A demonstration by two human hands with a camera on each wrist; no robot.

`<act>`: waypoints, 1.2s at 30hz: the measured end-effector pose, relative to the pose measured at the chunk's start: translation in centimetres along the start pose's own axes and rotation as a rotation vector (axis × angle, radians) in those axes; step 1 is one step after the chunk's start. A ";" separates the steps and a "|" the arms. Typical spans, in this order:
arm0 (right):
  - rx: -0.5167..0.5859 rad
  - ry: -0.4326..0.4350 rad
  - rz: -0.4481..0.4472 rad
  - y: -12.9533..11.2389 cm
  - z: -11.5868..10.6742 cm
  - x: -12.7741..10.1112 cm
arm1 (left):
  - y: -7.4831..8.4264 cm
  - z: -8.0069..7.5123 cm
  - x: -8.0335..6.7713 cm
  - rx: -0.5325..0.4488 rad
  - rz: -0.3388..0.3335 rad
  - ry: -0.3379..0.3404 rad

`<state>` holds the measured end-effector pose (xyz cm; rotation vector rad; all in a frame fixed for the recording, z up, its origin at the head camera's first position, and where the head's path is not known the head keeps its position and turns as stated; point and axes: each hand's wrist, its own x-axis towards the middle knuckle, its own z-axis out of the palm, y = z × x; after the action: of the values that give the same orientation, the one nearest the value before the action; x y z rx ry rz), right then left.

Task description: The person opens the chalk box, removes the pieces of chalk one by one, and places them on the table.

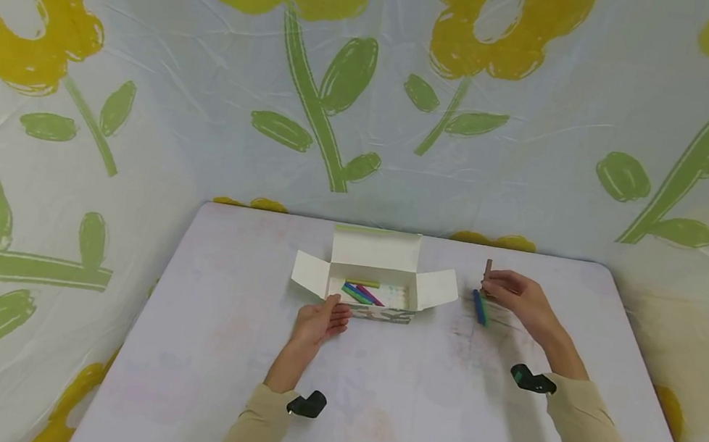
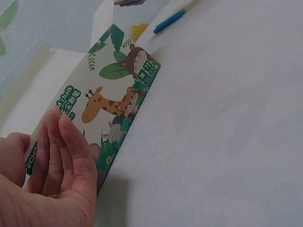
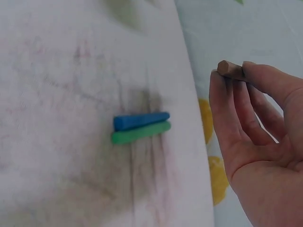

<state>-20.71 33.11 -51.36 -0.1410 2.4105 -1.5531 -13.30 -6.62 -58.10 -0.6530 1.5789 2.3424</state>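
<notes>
An open white chalk box (image 1: 381, 313) with animal pictures on its front stands at the middle of the table. Several coloured chalk sticks (image 1: 362, 293) lie inside. At its front left edge, my left hand (image 1: 317, 321) holds the front wall, thumb at the rim and fingers along the printed face (image 2: 111, 104). Raised above the table on the right, my right hand (image 1: 525, 304) pinches a brown chalk stick (image 3: 230, 69) between thumb and fingertips. Below it, a blue chalk stick (image 3: 139, 121) and a green chalk stick (image 3: 141, 133) lie side by side on the table.
The box's lid (image 1: 376, 249) stands up at the back, and its side flaps (image 1: 437, 289) spread outward. Chalk smudges mark the white table (image 1: 374, 398) near the loose sticks. A flower-print cloth (image 1: 225, 89) hangs behind and beside the table.
</notes>
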 end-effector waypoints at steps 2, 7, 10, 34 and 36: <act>-0.008 0.006 0.006 0.6 -0.2 -0.3 | 0.0 0.0 0.0 0.001 0.004 -0.003; -0.107 0.031 0.067 2.2 -0.3 -0.8 | 0.0 -0.1 0.0 0.002 0.010 -0.009; -0.151 0.047 0.100 3.1 -0.3 -0.9 | 0.0 -0.1 0.0 -0.003 0.010 -0.013; -0.444 0.151 0.070 4.8 1.1 -0.4 | 0.1 0.0 0.1 -0.014 0.019 -0.020; -0.441 0.167 0.055 4.4 1.1 -0.4 | 0.1 0.0 0.0 -0.013 0.014 -0.014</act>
<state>-19.74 34.09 -55.74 -0.0291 2.8283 -1.0245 -13.33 -6.67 -57.97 -0.6287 1.5684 2.3642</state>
